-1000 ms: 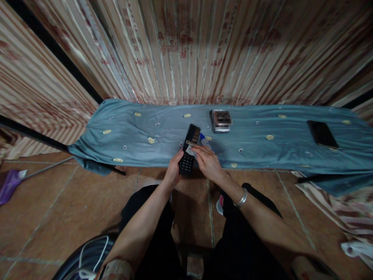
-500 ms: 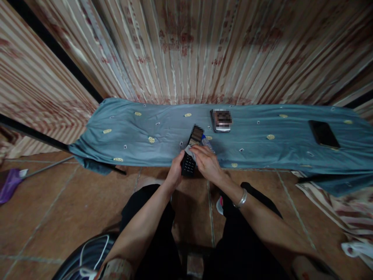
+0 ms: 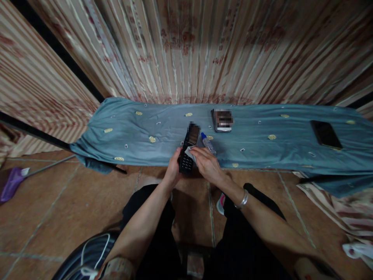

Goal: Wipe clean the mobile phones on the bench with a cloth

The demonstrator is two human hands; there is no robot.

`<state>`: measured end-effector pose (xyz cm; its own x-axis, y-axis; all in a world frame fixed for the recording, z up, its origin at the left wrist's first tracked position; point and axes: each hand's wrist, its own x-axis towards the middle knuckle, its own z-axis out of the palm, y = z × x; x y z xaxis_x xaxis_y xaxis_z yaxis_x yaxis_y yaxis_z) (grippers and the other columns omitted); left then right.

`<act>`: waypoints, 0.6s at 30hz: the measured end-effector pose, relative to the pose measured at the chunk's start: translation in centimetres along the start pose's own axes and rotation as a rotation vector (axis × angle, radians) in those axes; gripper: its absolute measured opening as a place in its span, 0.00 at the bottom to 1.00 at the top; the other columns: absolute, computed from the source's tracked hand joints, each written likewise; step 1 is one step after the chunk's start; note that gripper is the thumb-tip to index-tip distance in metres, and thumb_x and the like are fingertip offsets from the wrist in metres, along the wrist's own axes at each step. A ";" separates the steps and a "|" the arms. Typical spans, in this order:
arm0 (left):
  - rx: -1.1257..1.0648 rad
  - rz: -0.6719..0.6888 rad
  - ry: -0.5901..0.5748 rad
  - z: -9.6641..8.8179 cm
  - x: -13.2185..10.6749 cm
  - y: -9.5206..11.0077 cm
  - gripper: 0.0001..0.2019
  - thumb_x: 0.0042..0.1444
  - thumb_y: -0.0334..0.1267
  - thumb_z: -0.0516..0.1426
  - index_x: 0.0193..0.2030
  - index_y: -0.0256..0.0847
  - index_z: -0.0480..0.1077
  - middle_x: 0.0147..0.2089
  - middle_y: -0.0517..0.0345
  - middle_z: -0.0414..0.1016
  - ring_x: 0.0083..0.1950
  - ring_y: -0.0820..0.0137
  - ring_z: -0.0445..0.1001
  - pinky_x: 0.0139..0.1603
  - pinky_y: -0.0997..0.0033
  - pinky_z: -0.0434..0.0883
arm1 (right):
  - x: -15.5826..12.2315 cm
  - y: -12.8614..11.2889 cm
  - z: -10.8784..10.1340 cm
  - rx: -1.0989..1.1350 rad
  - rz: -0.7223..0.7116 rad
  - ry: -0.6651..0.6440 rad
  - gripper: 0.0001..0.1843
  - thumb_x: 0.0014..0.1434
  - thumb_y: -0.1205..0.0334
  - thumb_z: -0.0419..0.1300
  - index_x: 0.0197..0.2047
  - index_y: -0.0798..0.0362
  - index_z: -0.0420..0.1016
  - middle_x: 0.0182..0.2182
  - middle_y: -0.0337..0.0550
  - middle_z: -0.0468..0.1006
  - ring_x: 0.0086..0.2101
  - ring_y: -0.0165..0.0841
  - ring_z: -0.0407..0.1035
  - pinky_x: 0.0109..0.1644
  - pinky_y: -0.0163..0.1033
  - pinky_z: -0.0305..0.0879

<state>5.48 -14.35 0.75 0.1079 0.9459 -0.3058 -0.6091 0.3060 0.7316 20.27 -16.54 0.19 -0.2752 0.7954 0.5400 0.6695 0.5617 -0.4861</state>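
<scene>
My left hand is closed around the lower left side of a black flip phone, which lies unfolded with its keypad toward me. The phone's upper half is partly blurred out. Pinched in my right hand is a small whitish cloth or tissue, pressed on the phone just above the keys. Right beside the phone, a small clear bottle with a blue cap lies on the blue patterned cloth. My right fingers hide part of the keypad.
A small stack with a blurred top rests behind the bottle. Farther right lies a dark smartphone. Striped curtains hang behind the cloth-covered bench. On the floor are a purple dustpan or broom head and a coiled black hose.
The flip phone and both hands have shifted slightly left. My right hand has moved off the bottle, so more of it shows. The cloth remains on the phone.
</scene>
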 end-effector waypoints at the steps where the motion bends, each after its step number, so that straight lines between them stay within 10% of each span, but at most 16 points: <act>1: 0.002 0.014 0.002 0.0 0.0 0.1 0.14 0.57 0.45 0.62 0.40 0.35 0.79 0.41 0.53 0.83 0.53 0.60 0.78 0.57 0.64 0.70 | -0.1 0.1 0.0 -0.003 0.001 0.005 0.23 0.69 0.69 0.46 0.58 0.53 0.77 0.54 0.53 0.79 0.55 0.42 0.72 0.60 0.53 0.71; 18: 0.091 0.037 -0.010 -0.2 0.0 -1.0 0.17 0.56 0.50 0.63 0.41 0.36 0.80 0.43 0.53 0.83 0.59 0.59 0.75 0.63 0.64 0.66 | 0.5 -0.7 0.0 0.000 -0.005 0.012 0.22 0.69 0.68 0.46 0.57 0.51 0.77 0.54 0.50 0.80 0.54 0.40 0.73 0.61 0.50 0.71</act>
<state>5.95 -14.68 -0.15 0.0954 0.9576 -0.2718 -0.5386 0.2793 0.7949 19.71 -16.54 0.78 -0.2698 0.7898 0.5508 0.6680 0.5655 -0.4837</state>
